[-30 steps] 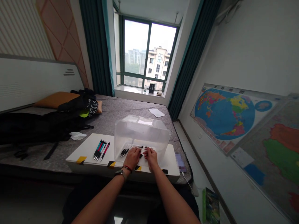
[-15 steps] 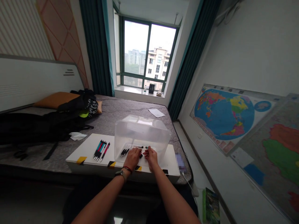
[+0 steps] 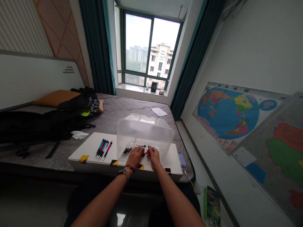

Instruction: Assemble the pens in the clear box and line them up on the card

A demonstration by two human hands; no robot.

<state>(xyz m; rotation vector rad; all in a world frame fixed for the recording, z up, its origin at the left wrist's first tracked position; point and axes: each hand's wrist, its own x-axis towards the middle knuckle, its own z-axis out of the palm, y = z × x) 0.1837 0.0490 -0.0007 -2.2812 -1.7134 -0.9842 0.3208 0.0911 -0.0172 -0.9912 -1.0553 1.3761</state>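
Observation:
A clear plastic box (image 3: 142, 129) lies on its side with its opening towards me, on a white board-like box (image 3: 91, 145). Both my hands reach into that opening. My left hand (image 3: 135, 157) has its fingers curled over small dark pieces, and its grip is partly hidden. Close beside it, my right hand (image 3: 153, 157) pinches something thin and small near its fingertips, too small to name. Left of my left hand lie several black pen parts (image 3: 127, 151) inside the box. Outside it, to the left, several pens (image 3: 103, 149) with coloured barrels lie side by side.
Yellow and black tape marks (image 3: 84, 158) line the white box's front edge. A crumpled tissue (image 3: 79, 135) and a black bag (image 3: 35, 126) are on the bed at left. A white sheet (image 3: 159, 111) lies behind. At right, a cable (image 3: 190, 179) hangs by a blurred-out device (image 3: 183, 160).
The view has shifted slightly. My hands stay close together inside the box, and the small green-tipped piece at my right fingertips is less visible now. The pens at left lie as before.

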